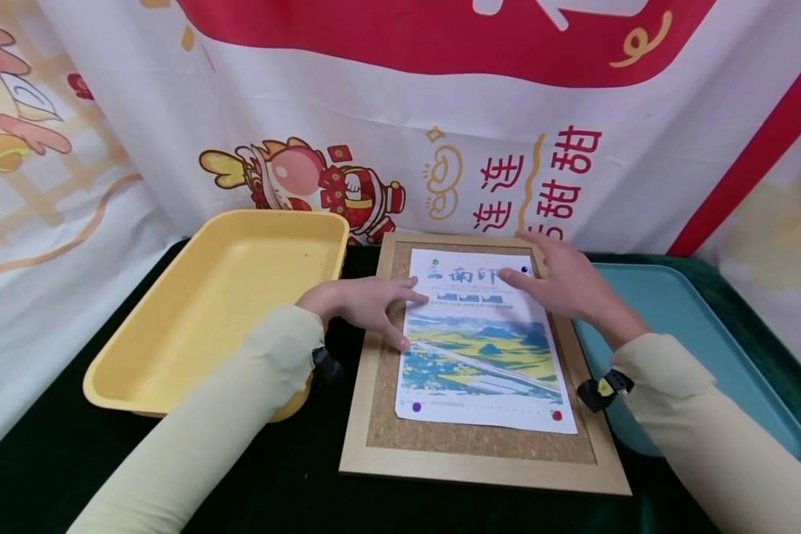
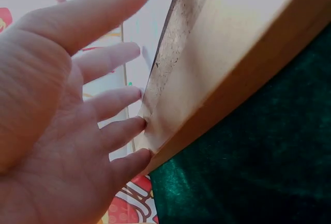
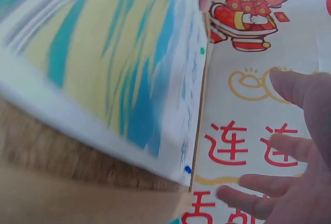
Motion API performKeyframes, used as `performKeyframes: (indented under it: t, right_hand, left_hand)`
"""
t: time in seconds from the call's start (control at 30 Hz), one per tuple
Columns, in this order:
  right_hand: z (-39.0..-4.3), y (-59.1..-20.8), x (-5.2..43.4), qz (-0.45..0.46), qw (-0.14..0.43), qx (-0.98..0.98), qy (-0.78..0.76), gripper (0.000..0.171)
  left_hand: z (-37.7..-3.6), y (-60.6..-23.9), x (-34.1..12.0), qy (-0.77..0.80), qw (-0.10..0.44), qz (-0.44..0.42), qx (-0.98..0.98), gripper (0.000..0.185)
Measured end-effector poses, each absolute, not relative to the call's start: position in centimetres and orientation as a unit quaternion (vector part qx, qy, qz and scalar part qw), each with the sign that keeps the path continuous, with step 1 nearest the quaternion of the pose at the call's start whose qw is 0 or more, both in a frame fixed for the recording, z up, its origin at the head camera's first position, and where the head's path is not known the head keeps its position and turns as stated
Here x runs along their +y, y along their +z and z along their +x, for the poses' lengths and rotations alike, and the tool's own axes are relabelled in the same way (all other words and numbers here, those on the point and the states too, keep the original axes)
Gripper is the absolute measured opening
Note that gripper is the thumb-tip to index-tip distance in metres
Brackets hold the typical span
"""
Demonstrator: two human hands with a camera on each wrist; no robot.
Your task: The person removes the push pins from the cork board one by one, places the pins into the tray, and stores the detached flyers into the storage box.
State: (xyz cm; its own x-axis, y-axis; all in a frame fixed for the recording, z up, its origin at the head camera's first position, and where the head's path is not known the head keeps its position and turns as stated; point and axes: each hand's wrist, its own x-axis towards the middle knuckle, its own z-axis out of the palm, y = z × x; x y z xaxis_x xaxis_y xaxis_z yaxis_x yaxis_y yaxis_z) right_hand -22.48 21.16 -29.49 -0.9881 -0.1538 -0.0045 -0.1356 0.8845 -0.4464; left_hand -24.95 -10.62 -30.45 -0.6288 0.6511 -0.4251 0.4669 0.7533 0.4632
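Note:
A cork board [image 1: 380,415] in a pale wooden frame lies flat on the dark green cloth. A landscape poster [image 1: 480,356] is fastened to it by a green pin [image 1: 434,261], a blue pin [image 1: 523,269], a purple pin [image 1: 417,406] and a red pin [image 1: 557,415]. My left hand [image 1: 374,302] is spread with straight fingers at the poster's left edge. My right hand [image 1: 561,282] is spread over the board's upper right, near the blue pin. In the wrist views the left hand [image 2: 77,105] is beside the frame [image 2: 232,63], and the right hand [image 3: 289,157] hovers by the poster [image 3: 103,53].
A deep yellow tray [image 1: 140,378] stands left of the board. A flat teal tray [image 1: 741,371] lies on the right. A printed banner [image 1: 400,148] hangs close behind, and the dark green cloth [image 1: 294,489] covers the table.

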Motion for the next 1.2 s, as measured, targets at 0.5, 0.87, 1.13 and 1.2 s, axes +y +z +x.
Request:
performKeyframes:
  t: [0.5, 0.87, 1.13, 1.2]
  right_hand:
    - [-23.9, -28.5, 18.2, -0.062, 0.056, 0.930, -0.357, 0.068]
    - [-24.4, -29.4, 18.4, -0.045, 0.025, 0.909, -0.414, 0.047]
    - [-25.3, -29.7, 17.7, -0.012, 0.041, 0.877, -0.478, 0.044]
    - [-25.6, -29.8, 17.3, -0.013, 0.049, 0.870, -0.490, 0.044]
  left_hand:
    - [-24.5, -30.1, -11.3, 0.155, 0.282, 0.278, 0.905, 0.085]
    - [-24.6, -30.4, -10.7, 0.150, 0.283, 0.297, 0.899, 0.084]
    - [-24.8, -30.6, -10.6, 0.147, 0.278, 0.297, 0.901, 0.085]
    - [-24.8, -30.6, -10.7, 0.144, 0.274, 0.297, 0.903, 0.085]
